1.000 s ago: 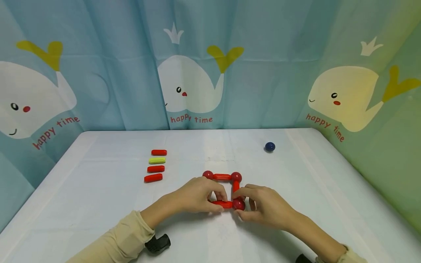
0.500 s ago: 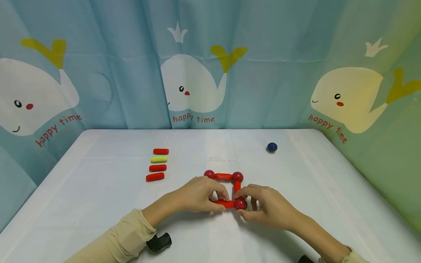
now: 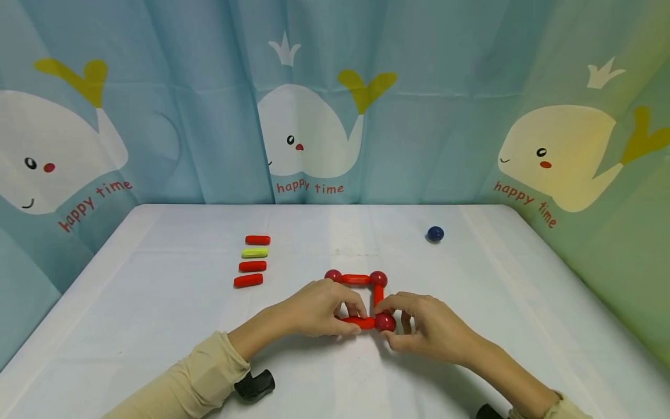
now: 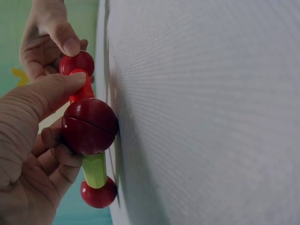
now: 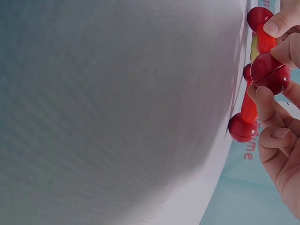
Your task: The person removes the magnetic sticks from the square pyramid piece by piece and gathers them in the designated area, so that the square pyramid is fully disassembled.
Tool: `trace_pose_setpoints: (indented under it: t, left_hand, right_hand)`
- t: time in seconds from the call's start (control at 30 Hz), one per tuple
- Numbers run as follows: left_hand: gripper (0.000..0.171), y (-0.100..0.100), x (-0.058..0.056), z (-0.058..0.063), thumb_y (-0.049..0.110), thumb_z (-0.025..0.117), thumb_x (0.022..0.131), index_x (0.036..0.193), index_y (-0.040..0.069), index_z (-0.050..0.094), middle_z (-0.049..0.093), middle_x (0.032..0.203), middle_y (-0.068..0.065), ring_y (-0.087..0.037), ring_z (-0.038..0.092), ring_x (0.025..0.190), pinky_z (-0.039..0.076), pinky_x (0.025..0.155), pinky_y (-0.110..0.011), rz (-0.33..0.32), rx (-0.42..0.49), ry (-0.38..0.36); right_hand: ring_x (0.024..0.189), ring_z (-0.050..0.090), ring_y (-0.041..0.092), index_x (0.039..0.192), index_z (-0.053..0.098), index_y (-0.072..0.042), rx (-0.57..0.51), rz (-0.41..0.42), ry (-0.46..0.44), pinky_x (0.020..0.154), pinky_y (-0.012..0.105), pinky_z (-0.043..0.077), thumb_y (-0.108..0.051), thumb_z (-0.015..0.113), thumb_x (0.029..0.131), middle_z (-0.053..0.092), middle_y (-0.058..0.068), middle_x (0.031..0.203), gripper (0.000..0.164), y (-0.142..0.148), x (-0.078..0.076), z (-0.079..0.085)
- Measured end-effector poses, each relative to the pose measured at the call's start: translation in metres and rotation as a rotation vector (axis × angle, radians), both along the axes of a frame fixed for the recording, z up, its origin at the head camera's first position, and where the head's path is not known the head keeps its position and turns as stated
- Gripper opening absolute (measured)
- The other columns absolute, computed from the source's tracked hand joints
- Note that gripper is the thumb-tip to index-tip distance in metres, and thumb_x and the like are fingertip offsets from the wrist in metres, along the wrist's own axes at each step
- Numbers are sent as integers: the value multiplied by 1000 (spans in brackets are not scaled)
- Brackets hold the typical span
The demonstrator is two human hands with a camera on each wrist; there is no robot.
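My left hand (image 3: 321, 308) pinches a red stick (image 3: 359, 322) between thumb and fingers at the near side of a four-sided frame of sticks and balls. At that stick's right end, my right hand (image 3: 426, 326) holds a red ball (image 3: 385, 322) by thumb and fingertips; the two parts meet there. Another red stick (image 3: 378, 295) runs back to the far right ball (image 3: 378, 279), and a far red stick (image 3: 356, 280) links it with the far left ball (image 3: 332, 276). My left hand hides the left side in the head view; the left wrist view shows a yellow-green stick (image 4: 95, 171) and a near-left red ball (image 4: 89, 125) there.
Left of the frame lie several loose sticks in a column, red ones (image 3: 248, 280) and one yellow-green (image 3: 255, 253). A dark blue ball (image 3: 435, 234) sits at the back right of the white table (image 3: 157, 326). A whale-print curtain (image 3: 209, 116) hangs behind.
The head view has shifted slightly. Both hands keep their hold on the stick and the ball, with hardly any movement.
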State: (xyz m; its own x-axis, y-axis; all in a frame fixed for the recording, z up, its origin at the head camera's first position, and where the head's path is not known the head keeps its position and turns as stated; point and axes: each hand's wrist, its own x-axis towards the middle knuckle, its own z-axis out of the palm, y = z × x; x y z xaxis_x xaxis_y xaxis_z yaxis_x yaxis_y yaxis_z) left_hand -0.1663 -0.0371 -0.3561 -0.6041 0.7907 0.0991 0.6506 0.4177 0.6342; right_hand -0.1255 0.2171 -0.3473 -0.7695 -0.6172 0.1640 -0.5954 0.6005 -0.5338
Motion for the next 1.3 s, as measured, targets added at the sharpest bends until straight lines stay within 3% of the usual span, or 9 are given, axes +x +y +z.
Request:
trace_pose_setpoints:
  t: [0.3, 0.6, 0.9, 1.1, 1.3]
  left_hand:
    - [14, 1, 1, 1, 17, 82, 87, 99, 20, 75, 68, 84, 13, 3, 57, 61, 47, 65, -19, -4, -13, 17]
    - [12, -12, 2, 3, 18, 82, 87, 96, 21, 75, 67, 85, 15, 0, 57, 66, 47, 67, -22, 56, -23, 13]
    - [12, -14, 5, 2, 19, 80, 89, 99, 20, 74, 69, 88, 12, 3, 54, 62, 47, 66, -21, 49, -18, 78]
    - [11, -18, 6, 4, 22, 80, 89, 99, 22, 75, 69, 88, 16, -1, 52, 58, 44, 61, -21, 77, 3, 68]
    - [12, -18, 5, 4, 21, 80, 89, 100, 21, 75, 70, 89, 14, 1, 51, 58, 44, 60, -20, 64, 16, 78]
  right_hand:
    - [70, 55, 3, 111, 71, -20, 13, 5, 26, 58, 21, 47, -6, 76, 78, 64, -18, 91, 36, 3, 0, 0]
    - [69, 57, 6, 105, 70, -23, -48, -93, 184, 53, 20, 45, -1, 80, 77, 64, -18, 90, 36, 37, 0, 4]
    - [70, 56, 3, 107, 71, -21, -20, -122, 203, 54, 20, 44, -4, 80, 79, 65, -17, 92, 34, 39, -5, 5]
    - [69, 53, 3, 113, 70, -10, 6, -222, 236, 53, 21, 41, -7, 83, 81, 69, -9, 94, 35, 48, -17, 6]
    - [71, 55, 11, 116, 66, -3, 18, -378, 225, 56, 25, 42, -10, 83, 82, 73, 6, 99, 38, 61, -36, 9]
